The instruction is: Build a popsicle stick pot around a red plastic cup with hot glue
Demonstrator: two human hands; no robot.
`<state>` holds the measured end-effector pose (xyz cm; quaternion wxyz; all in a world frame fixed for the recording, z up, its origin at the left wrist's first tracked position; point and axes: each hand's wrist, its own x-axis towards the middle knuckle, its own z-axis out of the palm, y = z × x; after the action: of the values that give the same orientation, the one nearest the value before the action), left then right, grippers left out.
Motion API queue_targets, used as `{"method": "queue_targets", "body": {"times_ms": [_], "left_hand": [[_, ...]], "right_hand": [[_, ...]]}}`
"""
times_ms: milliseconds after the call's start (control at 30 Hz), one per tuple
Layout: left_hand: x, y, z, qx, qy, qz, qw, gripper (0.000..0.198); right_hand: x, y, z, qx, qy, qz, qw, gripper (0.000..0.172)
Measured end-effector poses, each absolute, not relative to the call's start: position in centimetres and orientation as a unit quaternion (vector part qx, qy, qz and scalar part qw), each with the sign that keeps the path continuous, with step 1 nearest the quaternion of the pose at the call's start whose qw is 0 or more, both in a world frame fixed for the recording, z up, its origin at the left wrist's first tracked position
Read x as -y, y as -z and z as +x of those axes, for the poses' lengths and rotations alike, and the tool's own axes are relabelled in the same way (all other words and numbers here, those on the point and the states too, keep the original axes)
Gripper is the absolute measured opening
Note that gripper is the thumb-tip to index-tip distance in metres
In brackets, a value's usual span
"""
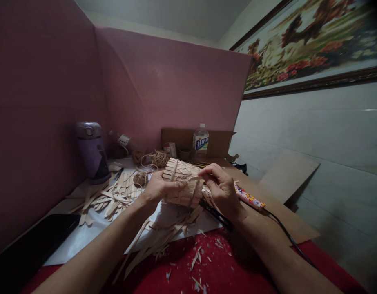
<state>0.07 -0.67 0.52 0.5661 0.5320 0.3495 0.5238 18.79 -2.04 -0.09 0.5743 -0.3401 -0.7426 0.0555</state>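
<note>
My left hand (157,188) is closed around the left side of a small structure made of wooden craft sticks (184,198), with its thumb lying across the front. Twine bands run over the sticks of this structure. At its right side, my right hand (220,188) is pinching a thin sliver of craft stick (194,178) between thumb and forefinger, against or very close to the surface. Below the right hand lies a tool with black handles (217,214), its far end hidden. Loose craft sticks (122,192) are heaped left of the structure.
A purple thermos (92,153) stands at left, near a dark phone-like slab (44,237). Balls of twine (159,158) and a labelled plastic bottle (201,143) are behind. A flower-patterned glue gun (249,197) with a black cord lies right. Wood scraps (196,258) litter the red cloth (225,269).
</note>
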Motion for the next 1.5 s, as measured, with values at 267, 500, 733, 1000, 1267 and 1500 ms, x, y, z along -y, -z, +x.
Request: {"method": "queue_targets", "body": {"times_ms": [267,500,733,1000,1267,1500], "left_hand": [[0.58,-0.4,0.03,-0.348,-0.522,0.531,0.57,0.039],[0.67,-0.41,-0.02,-0.346,-0.52,0.535,0.568,0.038],[0.66,-0.53,0.01,-0.361,-0.523,0.536,0.555,0.038],[0.65,-0.48,0.02,-0.364,-0.525,0.532,0.556,0.037],[0.65,-0.51,0.01,-0.367,-0.524,0.528,0.558,0.035],[0.54,-0.36,-0.01,-0.35,-0.524,0.536,0.562,0.039]], "right_hand": [[1.79,0.23,18.78,0.75,-0.023,-0.338,0.568,0.016],[1.96,0.15,18.55,0.748,-0.003,-0.344,0.568,0.018],[1.96,0.26,18.41,0.744,0.001,-0.353,0.568,0.022],[1.93,0.47,18.28,0.736,-0.004,-0.354,0.577,0.026],[2.0,0.51,18.19,0.724,-0.025,-0.367,0.584,0.017],[2.25,0.39,18.16,0.709,-0.041,-0.37,0.599,0.014]]}}
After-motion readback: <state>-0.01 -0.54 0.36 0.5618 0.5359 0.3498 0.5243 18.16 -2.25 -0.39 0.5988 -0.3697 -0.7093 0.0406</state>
